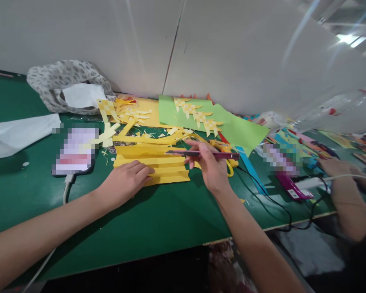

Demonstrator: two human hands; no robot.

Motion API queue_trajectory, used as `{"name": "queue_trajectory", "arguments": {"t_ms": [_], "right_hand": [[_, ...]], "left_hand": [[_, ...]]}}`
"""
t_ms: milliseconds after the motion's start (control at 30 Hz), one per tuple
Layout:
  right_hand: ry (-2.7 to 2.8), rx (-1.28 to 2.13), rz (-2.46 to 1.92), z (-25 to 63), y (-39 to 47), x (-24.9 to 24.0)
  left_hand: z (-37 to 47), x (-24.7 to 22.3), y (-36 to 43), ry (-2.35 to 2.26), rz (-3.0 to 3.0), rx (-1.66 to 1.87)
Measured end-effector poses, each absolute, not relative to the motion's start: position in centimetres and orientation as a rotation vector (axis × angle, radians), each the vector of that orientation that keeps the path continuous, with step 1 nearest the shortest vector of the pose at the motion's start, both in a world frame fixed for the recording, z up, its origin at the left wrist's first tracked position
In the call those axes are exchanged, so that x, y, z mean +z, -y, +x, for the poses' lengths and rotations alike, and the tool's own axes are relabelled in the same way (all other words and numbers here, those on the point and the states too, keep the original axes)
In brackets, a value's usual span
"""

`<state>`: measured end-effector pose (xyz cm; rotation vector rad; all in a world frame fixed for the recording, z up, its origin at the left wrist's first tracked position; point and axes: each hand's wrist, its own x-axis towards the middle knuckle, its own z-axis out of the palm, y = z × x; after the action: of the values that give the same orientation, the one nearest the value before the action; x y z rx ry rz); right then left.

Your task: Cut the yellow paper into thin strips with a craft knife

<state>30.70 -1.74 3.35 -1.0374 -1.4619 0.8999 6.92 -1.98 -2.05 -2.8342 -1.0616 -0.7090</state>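
Note:
A sheet of yellow paper (163, 162) with several lengthwise pleats lies in front of me on the green table. My left hand (129, 177) rests on its left half, fingers flat and slightly bent over the folds. Above the sheet's right end, my right hand (210, 162) grips a slim maroon pen-shaped tool (222, 155). Its narrow dark tip points left over the pleats; whether it is a pen or a craft knife I cannot make out. Yellow-handled scissors (231, 167) lie just beyond my right hand, partly hidden by it.
Woven yellow paper fish (198, 114) lie on green paper (167, 112) against the wall. A phone (76, 150) on a charging cable is at left, near a patterned cloth bag (45, 87). A magenta power bank-like case (293, 187), black cable and another person's hands (335, 169) are at right.

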Motion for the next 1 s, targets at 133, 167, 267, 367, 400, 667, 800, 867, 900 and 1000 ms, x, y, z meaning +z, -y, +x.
{"name": "queue_trajectory", "arguments": {"t_ms": [133, 167, 267, 367, 400, 667, 800, 867, 900, 1000], "right_hand": [[1.404, 1.118, -1.069, 31.3, 4.0, 2.1], [1.403, 1.137, -1.093, 31.5, 4.2, 1.6], [1.412, 1.160, -1.167, 31.9, 4.3, 0.3], [1.441, 1.166, -1.222, 31.9, 4.0, -0.3], [1.460, 1.168, -1.231, 31.9, 3.9, -0.3], [1.555, 1.091, -1.305, 30.6, 3.5, 0.3], [1.556, 1.039, -1.410, 29.3, 3.6, 0.6], [1.515, 1.074, -1.447, 29.1, 3.5, 0.6], [1.486, 1.097, -1.463, 29.1, 3.5, 0.5], [1.392, 1.155, -1.483, 29.8, 3.1, 0.4]], "left_hand": [[6.9, -1.9, 2.0, 1.060, -2.854, -0.679], [6.9, -1.9, 2.0, 1.057, -2.852, -0.676], [6.9, -1.8, 1.9, 1.029, -2.840, -0.687], [6.9, -1.8, 1.9, 1.028, -2.845, -0.682], [6.9, -1.9, 1.9, 1.033, -2.850, -0.676], [6.9, -1.8, 1.9, 1.029, -2.866, -0.665], [6.9, -1.5, 2.0, 1.017, -2.852, -0.677], [7.0, -1.5, 2.0, 1.008, -2.847, -0.674], [7.0, -1.5, 2.0, 1.006, -2.845, -0.673], [7.0, -1.6, 2.1, 1.013, -2.837, -0.669]]}}
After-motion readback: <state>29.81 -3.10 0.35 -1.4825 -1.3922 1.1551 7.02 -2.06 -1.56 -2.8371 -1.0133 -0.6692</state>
